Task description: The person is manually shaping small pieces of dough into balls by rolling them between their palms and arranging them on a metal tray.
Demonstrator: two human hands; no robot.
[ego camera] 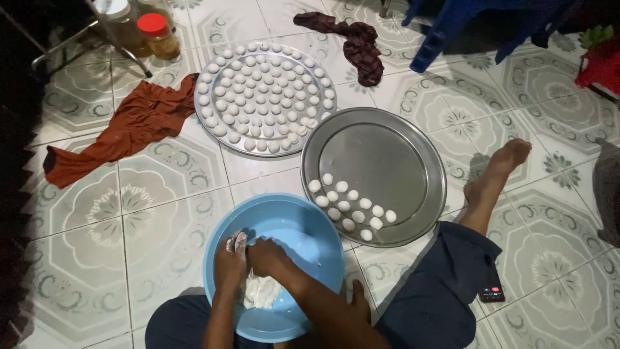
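Note:
Both my hands are inside a blue plastic basin on the tiled floor between my knees. My left hand, coated in white dough, rests on a lump of white dough at the basin's bottom. My right hand is closed beside it, fingers curled on the dough. To the right lies a round metal tray with several small white dough balls along its near edge. Behind it, a second round metal tray is filled with several rows of dough balls.
A rust-coloured cloth lies at left and a dark red cloth at the back. Jars stand by metal chair legs at top left. Blue furniture stands at the back right. My bare foot and a phone are at right.

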